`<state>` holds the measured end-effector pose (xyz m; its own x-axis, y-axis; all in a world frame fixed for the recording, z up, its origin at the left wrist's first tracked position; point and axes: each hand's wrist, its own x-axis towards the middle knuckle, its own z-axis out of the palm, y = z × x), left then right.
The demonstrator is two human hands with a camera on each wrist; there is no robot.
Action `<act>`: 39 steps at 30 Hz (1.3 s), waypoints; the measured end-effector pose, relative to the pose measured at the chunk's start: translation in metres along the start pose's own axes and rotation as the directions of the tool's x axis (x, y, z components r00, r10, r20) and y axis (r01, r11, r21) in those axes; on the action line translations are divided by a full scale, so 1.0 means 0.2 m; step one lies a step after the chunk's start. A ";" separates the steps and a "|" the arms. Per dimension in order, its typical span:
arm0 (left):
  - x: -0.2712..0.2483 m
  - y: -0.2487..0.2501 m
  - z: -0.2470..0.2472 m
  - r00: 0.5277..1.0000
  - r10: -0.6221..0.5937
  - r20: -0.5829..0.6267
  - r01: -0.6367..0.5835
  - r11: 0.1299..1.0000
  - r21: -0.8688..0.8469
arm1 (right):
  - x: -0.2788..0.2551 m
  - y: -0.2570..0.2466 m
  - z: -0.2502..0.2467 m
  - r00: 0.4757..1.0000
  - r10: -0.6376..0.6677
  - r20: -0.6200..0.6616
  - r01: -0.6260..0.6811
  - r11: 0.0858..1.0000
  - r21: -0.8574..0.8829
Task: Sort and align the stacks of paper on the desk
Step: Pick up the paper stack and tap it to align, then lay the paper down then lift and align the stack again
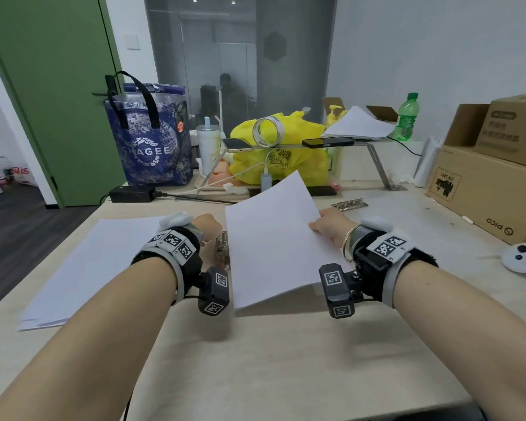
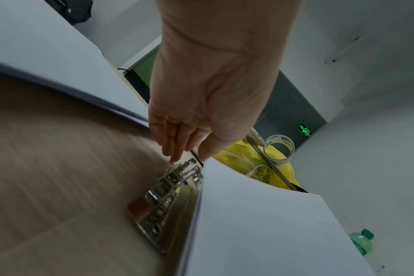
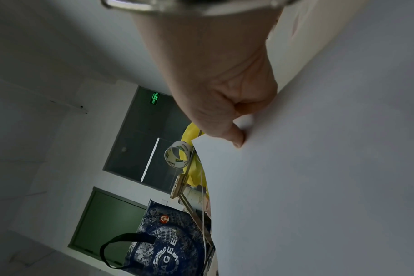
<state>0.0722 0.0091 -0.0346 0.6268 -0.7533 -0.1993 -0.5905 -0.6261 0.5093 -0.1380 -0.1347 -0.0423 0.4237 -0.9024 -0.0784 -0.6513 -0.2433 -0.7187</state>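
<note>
A flat stack of white paper (image 1: 88, 268) lies on the desk (image 1: 271, 360) at the left. My right hand (image 1: 328, 226) pinches the right edge of a second batch of white paper (image 1: 274, 238) and holds it tilted above the desk's middle; in the right wrist view the thumb (image 3: 236, 139) presses on top of this paper (image 3: 319, 168) and the fingers are hidden under it. My left hand (image 1: 208, 229) hovers between the two stacks with straight fingers (image 2: 173, 149) pointing down at a metal binder clip mechanism (image 2: 168, 196), holding nothing.
More paper (image 1: 357, 124) sits on a metal riser shelf (image 1: 374, 156) at the back, with phones, a tape roll (image 1: 268, 131) and a yellow bag (image 1: 283, 159). Cardboard boxes (image 1: 483, 189) and a white controller (image 1: 523, 259) stand right. A blue bag (image 1: 149, 138) and power adapter (image 1: 132, 193) stand back left.
</note>
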 end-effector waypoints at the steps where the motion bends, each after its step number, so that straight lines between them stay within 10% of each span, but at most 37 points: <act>1: 0.01 0.00 0.01 1.000 -0.008 0.016 0.008 1.000 -0.009 | 0.01 0.01 0.01 1.000 0.006 0.007 -0.006 1.000 0.002; 13: 0.08 -0.02 0.02 0.999 -0.037 -0.021 0.034 0.989 -0.145 | 0.08 0.06 0.04 0.996 0.050 0.080 -0.060 0.990 0.125; 28: -0.01 -0.02 -0.11 0.999 0.042 -0.012 -0.044 0.952 -0.302 | -0.01 0.01 0.11 0.988 0.125 0.087 -0.113 0.984 -0.137; 39: -0.07 -0.08 -0.18 0.920 -0.069 0.386 0.139 0.978 -0.157 | -0.04 -0.05 0.10 0.987 0.146 0.073 -0.124 0.961 -0.246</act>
<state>0.0904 0.0362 -0.0100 0.4212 -0.7273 -0.5419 -0.4104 -0.6857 0.6012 -0.1226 -0.1179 -0.0484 0.3690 -0.8999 -0.2324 -0.8336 -0.2098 -0.5111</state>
